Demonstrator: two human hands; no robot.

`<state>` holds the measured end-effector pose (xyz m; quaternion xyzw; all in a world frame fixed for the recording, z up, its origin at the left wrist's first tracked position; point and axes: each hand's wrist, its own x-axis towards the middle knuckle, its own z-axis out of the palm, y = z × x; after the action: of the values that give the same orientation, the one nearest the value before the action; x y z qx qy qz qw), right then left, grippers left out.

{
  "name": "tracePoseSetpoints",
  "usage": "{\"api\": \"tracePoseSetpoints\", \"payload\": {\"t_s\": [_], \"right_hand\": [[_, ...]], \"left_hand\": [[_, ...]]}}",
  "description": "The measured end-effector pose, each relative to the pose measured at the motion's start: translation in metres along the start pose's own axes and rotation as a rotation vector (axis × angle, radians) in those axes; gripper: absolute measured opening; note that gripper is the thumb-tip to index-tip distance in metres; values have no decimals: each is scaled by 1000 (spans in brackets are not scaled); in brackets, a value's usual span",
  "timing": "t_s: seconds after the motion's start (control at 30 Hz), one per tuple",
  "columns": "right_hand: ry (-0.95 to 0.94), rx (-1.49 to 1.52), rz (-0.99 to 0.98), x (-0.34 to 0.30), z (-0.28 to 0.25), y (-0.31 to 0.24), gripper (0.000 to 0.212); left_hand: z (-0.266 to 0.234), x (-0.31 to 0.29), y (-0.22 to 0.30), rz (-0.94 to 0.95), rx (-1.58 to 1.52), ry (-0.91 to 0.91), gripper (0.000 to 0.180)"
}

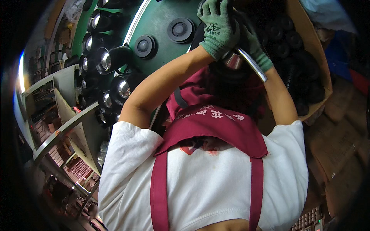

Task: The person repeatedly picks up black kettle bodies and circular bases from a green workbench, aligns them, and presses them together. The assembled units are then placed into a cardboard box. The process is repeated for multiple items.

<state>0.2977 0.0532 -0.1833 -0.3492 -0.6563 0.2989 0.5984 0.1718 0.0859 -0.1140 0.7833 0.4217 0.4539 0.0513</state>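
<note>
My left hand [220, 30], in a green knit glove, is closed at the top of the view on a dark, rounded piece [227, 73]. A shiny metal cone shape shows in that piece, and a curved chrome bar [252, 64] sticks out beside it. My right hand [252, 42], gloved alike, grips the same piece from its right side; its fingertips are mostly hidden. To the left of my hands, two round black discs with raised rims, a nearer disc [145, 47] and a farther disc [180, 30], lie on the green work surface [162, 56].
Black cup-shaped housings with shiny insides [108, 61] stand in rows along the left, beyond a pale rail [135, 21]. At my right is an open cardboard box [327, 73] with many black round parts [280, 49]. Metal-framed shelving [65, 127] stands at the far left.
</note>
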Motion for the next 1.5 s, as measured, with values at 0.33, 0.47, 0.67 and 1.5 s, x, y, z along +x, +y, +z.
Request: {"api": "tracePoseSetpoints", "payload": {"t_s": [0.33,0.47,0.67,1.5], "right_hand": [[-461,147,302,34,50,52,43],[-647,79,502,45,84,71,55],[-634,125,542,43,106,92,55],[-325,-707,275,15,80,24,45]], "left_hand": [[-96,1,5,-1294,-463,-755,56],[-89,30,-3,-1465,-511,-1355,52],[-43,59,-73,-1454,-161,-1591,51],[-95,2,-50,-138,311,-1479,50]]}}
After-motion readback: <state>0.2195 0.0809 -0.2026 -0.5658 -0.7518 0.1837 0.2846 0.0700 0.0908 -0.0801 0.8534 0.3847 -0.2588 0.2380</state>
